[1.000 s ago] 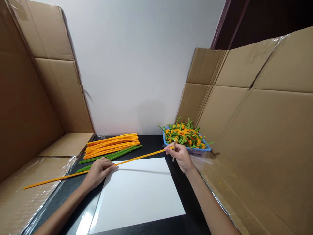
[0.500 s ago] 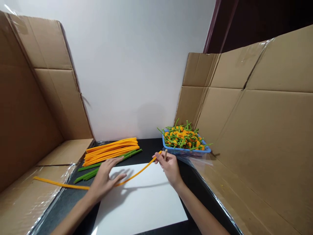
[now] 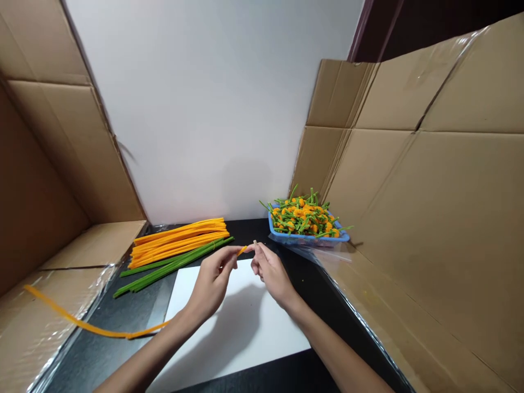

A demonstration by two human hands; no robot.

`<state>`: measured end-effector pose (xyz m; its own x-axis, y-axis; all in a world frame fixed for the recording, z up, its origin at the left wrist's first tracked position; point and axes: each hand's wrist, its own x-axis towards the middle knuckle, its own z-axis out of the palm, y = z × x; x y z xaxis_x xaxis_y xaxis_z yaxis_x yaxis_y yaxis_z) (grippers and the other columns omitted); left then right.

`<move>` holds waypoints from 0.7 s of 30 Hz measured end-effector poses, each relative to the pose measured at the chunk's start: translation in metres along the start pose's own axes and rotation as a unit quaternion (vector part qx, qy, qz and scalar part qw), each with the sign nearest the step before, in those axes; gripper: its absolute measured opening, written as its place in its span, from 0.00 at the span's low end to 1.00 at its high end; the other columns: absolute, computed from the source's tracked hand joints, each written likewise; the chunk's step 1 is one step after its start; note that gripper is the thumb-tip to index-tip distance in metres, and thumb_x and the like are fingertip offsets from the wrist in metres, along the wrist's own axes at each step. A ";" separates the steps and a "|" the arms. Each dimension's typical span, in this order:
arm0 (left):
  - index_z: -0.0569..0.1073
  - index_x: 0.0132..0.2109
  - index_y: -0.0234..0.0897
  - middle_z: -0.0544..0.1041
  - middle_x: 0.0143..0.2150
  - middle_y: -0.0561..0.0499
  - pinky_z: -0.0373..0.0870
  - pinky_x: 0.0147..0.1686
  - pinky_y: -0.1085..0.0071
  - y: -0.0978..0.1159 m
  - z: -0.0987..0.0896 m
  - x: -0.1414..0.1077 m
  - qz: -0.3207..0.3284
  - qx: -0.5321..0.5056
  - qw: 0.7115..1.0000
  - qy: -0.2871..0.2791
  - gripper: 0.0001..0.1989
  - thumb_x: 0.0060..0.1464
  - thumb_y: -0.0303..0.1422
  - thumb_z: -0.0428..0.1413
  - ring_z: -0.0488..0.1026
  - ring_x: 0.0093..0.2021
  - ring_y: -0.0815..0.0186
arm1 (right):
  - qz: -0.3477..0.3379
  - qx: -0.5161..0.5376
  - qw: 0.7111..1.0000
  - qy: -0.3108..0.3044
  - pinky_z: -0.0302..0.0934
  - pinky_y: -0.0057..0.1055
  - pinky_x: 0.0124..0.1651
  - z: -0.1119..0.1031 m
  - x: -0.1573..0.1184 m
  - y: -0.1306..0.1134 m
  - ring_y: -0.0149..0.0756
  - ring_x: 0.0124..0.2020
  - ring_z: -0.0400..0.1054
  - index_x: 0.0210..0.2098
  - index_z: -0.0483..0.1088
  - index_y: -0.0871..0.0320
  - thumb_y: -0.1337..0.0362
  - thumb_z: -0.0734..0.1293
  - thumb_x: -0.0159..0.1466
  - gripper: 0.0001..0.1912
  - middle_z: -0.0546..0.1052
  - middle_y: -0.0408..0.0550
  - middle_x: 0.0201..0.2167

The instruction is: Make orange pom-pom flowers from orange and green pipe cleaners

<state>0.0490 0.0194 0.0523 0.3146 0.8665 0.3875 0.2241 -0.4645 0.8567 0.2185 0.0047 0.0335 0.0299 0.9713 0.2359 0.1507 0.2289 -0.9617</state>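
Note:
My left hand (image 3: pixel 215 275) is closed on the front end of a long orange fuzzy stem (image 3: pixel 102 331), which passes behind my left forearm and trails off to the left. My right hand (image 3: pixel 270 270) meets it at the fingertips, its fingers closed around a thin light-coloured stick (image 3: pixel 255 243) whose tip pokes up. A short orange piece shows between the two hands. Both are above a white sheet (image 3: pixel 245 338). Whether the orange stem is wrapped on the stick is too small to tell.
Behind on the left lie orange stems (image 3: pixel 180 243) and green stems (image 3: pixel 176 265). A blue basket (image 3: pixel 307 239) of orange-and-green pieces stands at the back right. Cardboard walls (image 3: pixel 450 218) flank the black table (image 3: pixel 327 305).
My left hand has moved right and up, closing on the orange stem beside my right hand. The stem's tail now curves lower, and the view has shifted slightly.

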 end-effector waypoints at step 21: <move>0.77 0.42 0.35 0.75 0.28 0.53 0.57 0.24 0.75 0.010 0.000 -0.014 0.024 0.079 0.996 -0.030 0.12 0.64 0.37 0.52 0.64 0.24 0.72 | -0.096 -0.118 0.988 0.009 0.48 0.28 0.28 0.010 -0.017 -0.011 0.28 0.22 0.56 0.24 0.65 0.58 0.51 0.56 0.72 0.25 0.62 0.39 0.19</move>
<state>0.0471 0.0026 0.0554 0.3816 0.8328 0.4010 0.3487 -0.5315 0.7720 0.2063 -0.0136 0.0383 -0.0041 0.9098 0.4150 0.3807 0.3852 -0.8407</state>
